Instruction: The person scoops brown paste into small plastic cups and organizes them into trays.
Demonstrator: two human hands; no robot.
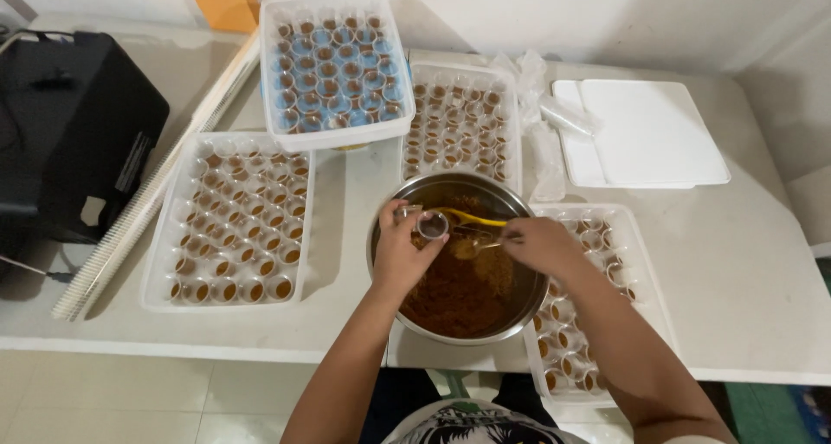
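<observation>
I see a small clear plastic cup (432, 225) pinched in my left hand (400, 252) over the round steel bowl (519, 310) of coarse brown paste at the table's near edge. My right hand (541, 243) is closed on a yellow-handled spoon (472, 218) beside the cup. Clear rectangular trays (164, 271) of filled cups surround the bowl.

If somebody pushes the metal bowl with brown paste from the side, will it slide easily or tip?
The metal bowl looks well filled with brown paste, so it is probably heavy and unlikely to tip. Its rounded, smooth body on the white table may slide a little. The left hand and right hand above are not steadying it.
</observation>
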